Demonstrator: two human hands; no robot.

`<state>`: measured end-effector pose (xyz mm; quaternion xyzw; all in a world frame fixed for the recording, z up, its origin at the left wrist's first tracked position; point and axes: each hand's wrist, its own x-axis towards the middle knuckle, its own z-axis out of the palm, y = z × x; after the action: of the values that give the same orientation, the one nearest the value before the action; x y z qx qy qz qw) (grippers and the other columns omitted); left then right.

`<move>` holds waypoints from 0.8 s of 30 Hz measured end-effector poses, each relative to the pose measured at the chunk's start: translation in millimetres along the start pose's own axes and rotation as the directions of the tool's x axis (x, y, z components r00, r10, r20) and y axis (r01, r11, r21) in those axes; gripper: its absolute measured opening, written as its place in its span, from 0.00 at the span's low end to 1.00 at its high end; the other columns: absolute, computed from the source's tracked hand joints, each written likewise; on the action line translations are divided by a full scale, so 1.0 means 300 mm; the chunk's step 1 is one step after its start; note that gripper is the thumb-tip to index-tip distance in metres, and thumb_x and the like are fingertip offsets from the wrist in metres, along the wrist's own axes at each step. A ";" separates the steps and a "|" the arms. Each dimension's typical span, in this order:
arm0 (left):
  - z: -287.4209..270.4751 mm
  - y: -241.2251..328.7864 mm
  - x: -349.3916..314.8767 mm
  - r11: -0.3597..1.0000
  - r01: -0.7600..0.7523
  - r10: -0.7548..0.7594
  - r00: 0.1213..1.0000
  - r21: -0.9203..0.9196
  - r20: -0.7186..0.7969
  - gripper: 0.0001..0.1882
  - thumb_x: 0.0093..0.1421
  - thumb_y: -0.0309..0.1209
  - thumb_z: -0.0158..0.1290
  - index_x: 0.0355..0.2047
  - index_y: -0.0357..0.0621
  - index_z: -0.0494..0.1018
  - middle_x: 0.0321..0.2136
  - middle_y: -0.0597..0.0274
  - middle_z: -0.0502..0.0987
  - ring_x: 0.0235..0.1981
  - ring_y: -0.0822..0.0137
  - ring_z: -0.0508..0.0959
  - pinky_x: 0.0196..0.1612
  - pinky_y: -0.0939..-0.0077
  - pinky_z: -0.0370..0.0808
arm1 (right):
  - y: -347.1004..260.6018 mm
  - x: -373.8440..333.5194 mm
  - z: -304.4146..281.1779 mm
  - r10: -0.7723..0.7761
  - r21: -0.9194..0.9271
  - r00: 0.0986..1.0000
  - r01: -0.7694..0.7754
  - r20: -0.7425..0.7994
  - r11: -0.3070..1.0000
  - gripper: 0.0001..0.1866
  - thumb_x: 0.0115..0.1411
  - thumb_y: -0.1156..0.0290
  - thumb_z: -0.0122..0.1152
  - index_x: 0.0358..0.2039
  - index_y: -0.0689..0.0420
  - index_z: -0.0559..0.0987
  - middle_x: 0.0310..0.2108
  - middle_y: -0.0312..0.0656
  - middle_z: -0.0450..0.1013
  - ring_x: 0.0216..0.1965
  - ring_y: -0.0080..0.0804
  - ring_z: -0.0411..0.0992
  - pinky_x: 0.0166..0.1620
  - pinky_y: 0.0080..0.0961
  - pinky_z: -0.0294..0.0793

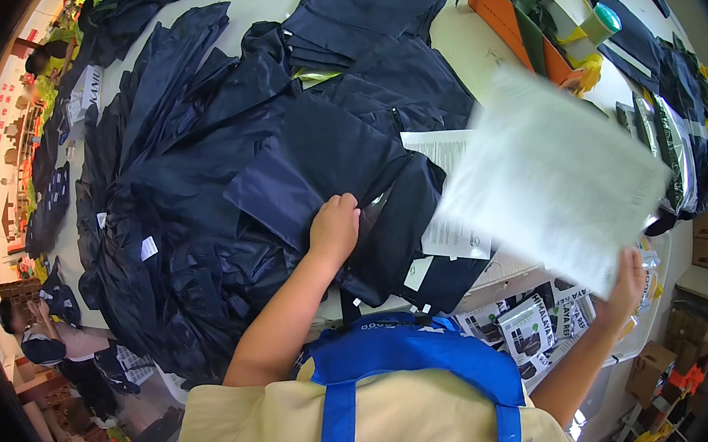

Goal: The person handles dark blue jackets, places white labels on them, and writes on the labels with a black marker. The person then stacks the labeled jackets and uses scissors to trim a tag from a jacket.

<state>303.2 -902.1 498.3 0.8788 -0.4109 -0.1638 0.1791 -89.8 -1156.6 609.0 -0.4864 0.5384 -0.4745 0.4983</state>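
My left hand [334,230] is closed, its fingertips pinching the edge of a folded navy garment [338,141] in the middle of the table. Off to the right, my right hand [623,287] grips the lower corner of a large white sheet [555,184]. Motion blurs that sheet, and I cannot tell whether it is paper or thin plastic. Partly under it lies a printed paper [458,241] on the dark fabric. A white label [418,274] shows on the garment near my body.
Heaped navy garments [188,177] cover the table's left side, with a folded stack [363,7] at the back. An orange box [505,23] holds dark green cloth, beside a tape roll [605,19]. Small printed packets [526,328] fill a bin near me. Another person [49,331] is far left.
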 end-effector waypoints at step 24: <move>-0.227 -0.040 0.758 0.934 -0.313 0.345 0.916 0.173 -0.203 0.23 0.54 0.29 0.56 0.51 0.43 0.67 0.52 0.52 0.70 0.53 0.53 0.70 0.52 0.62 0.69 | 0.410 0.234 0.102 -0.410 -0.793 0.910 0.204 -0.062 0.574 0.29 0.58 0.58 0.63 0.54 0.63 0.69 0.42 0.47 0.73 0.42 0.39 0.71 0.49 0.34 0.69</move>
<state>479.1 -1060.2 521.0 0.8201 -0.5399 0.0000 0.1897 -67.5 -1218.0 479.7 -0.6773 0.6509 -0.3328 0.0826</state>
